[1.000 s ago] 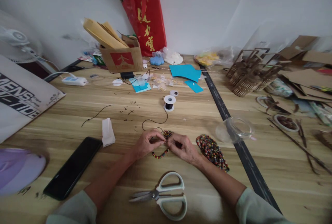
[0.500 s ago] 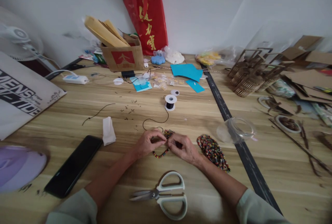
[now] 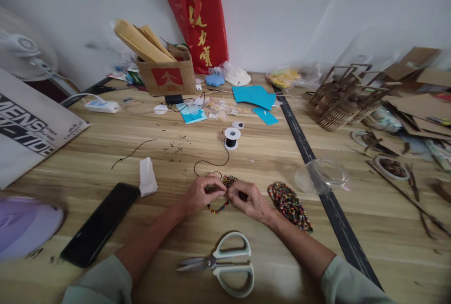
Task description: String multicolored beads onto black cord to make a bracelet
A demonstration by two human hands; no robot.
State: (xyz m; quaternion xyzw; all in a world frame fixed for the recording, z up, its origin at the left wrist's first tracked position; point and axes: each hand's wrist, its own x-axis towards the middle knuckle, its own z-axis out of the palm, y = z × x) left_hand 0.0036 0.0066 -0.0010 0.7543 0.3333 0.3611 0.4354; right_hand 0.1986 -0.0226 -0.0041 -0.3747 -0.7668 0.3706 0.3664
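Note:
Thumb and forefinger of my left hand (image 3: 204, 193) are pinched together at one part of a string of small multicoloured beads (image 3: 219, 209). My right hand (image 3: 249, 199) is closed too, its fingertips meeting the left ones at the same spot. The beads loop below and behind my fingers, resting on the table; the exact point between the fingertips is too small to make out. Black cord from a white spool (image 3: 231, 139) curls over the table towards my hands. A pile of bead strands (image 3: 289, 206) lies just right of my right hand.
Scissors with pale handles (image 3: 233, 264) lie in front of me, a black phone (image 3: 100, 224) to the left beside a folded white paper (image 3: 147, 177). A clear round container (image 3: 326, 175) stands on the right. Farther back are blue cards (image 3: 253, 96), a cardboard box (image 3: 169, 76) and brown baskets (image 3: 334, 106).

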